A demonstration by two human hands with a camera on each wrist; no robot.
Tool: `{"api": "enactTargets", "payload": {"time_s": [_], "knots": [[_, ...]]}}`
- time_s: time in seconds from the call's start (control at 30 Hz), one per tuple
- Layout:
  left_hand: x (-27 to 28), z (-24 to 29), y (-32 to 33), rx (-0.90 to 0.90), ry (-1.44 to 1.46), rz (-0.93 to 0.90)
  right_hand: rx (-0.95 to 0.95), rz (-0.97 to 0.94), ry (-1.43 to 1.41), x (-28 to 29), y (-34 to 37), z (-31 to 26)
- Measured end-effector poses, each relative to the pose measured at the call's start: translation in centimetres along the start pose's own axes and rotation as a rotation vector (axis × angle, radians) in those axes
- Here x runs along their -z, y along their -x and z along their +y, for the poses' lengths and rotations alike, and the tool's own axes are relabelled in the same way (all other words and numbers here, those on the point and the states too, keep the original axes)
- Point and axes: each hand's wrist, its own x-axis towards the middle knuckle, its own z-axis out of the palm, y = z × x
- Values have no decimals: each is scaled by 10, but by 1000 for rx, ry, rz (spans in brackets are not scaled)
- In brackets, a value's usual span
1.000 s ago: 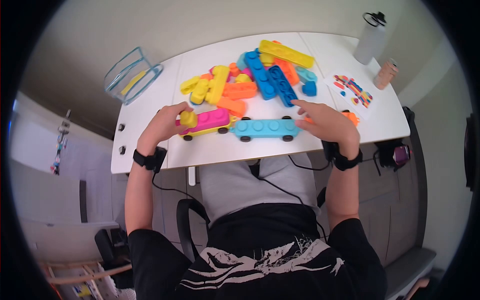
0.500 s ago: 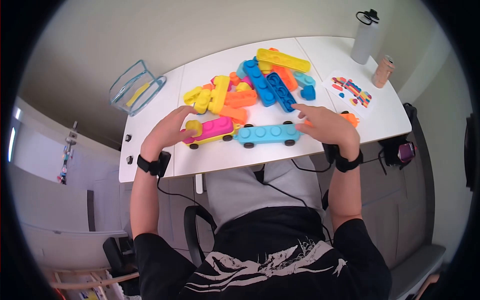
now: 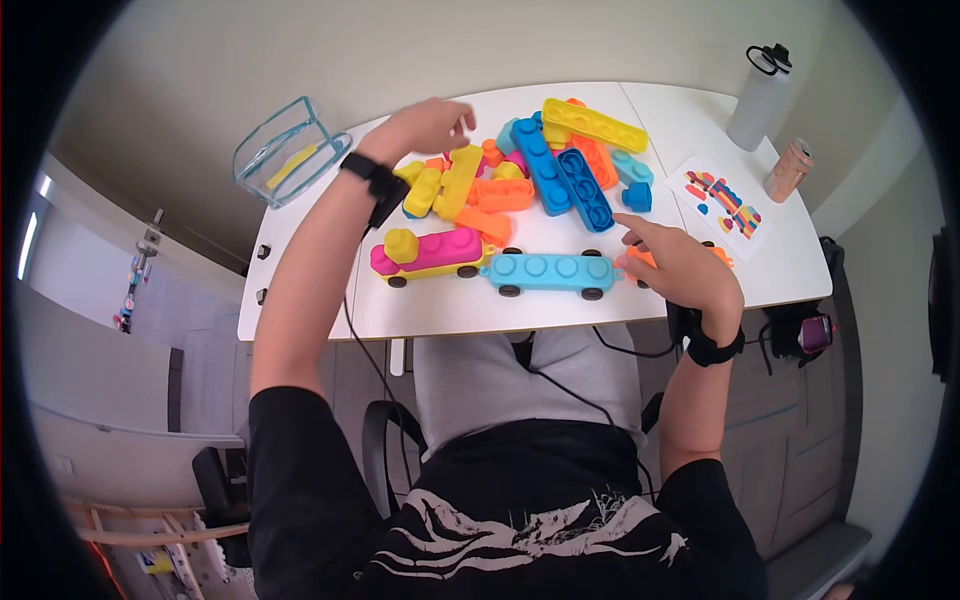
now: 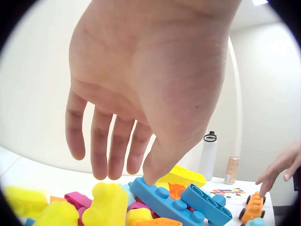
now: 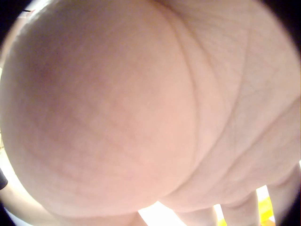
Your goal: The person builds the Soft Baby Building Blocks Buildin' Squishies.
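Observation:
My left hand (image 3: pixel 430 125) hovers over the back left of a pile of toy building blocks, its fingers hanging loose and holding nothing in the left wrist view. Below it are yellow blocks (image 4: pixel 107 205) and a long blue block (image 4: pixel 164 202). My right hand (image 3: pixel 685 268) lies over an orange wheeled block (image 4: pixel 254 206), fingers extended, fingertips right at its top. Much of that block is hidden in the head view. In a row to its left stand a light blue wheeled block (image 3: pixel 550 270) and a yellow wheeled block with a pink block (image 3: pixel 440 248) and a small yellow block (image 3: pixel 400 245) on top.
A printed sheet (image 3: pixel 715 205) with a picture of coloured blocks lies at the right. Behind it are a water bottle (image 3: pixel 760 105) and a can (image 3: pixel 790 170). A clear bag (image 3: pixel 290 155) with blue edging stands at the left. Cables run from both wrists.
My left hand has left the small yellow block on the pink one and moved up and back over the pile. The right hand stays by the orange wheeled block.

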Motion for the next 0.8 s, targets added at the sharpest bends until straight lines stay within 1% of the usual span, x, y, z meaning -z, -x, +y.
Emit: {"api": "enactTargets", "payload": {"time_s": [0.07, 0.13, 0.17, 0.23, 0.27, 0.33, 0.37, 0.47, 0.5, 0.53, 0.6, 0.67, 0.73, 0.77, 0.8], "knots": [[-6, -1, -35, -5, -9, 15, 20, 11, 0, 0, 1, 2], [-18, 2, -67, 79, -55, 73, 28, 40, -9, 2, 4, -1], [-21, 5, -78, 77, -54, 74, 27, 41, -8, 2, 4, 0], [-30, 9, -100, 213, -127, -57, 34, 65, -29, 2, 6, 4], [-35, 9, -110, 211, -125, -59, 31, 64, -30, 2, 7, 5], [-49, 9, -127, 422, -87, -242, 55, 86, -56, 4, 8, 8], [-55, 7, -132, 448, -81, -291, 49, 90, -58, 6, 8, 10], [-63, 5, -139, 461, -79, -351, 77, 101, -36, 8, 10, 16], [-62, 4, -140, 488, 2, -387, 76, 101, -43, 9, 9, 18], [-62, 1, -139, 481, -2, -394, 75, 102, -49, 10, 9, 20], [-62, -4, -135, 392, 57, -330, 72, 106, -49, 10, 11, 21], [-65, -9, -138, 393, 89, -331, 76, 116, -46, 13, 11, 19], [-64, -11, -136, 434, 200, -260, 26, 64, -75, 18, 12, 16], [-62, -9, -136, 432, 199, -257, 26, 68, -73, 16, 12, 17], [-59, -7, -135, 444, 156, -206, 48, 106, -89, 13, 13, 19]]}}
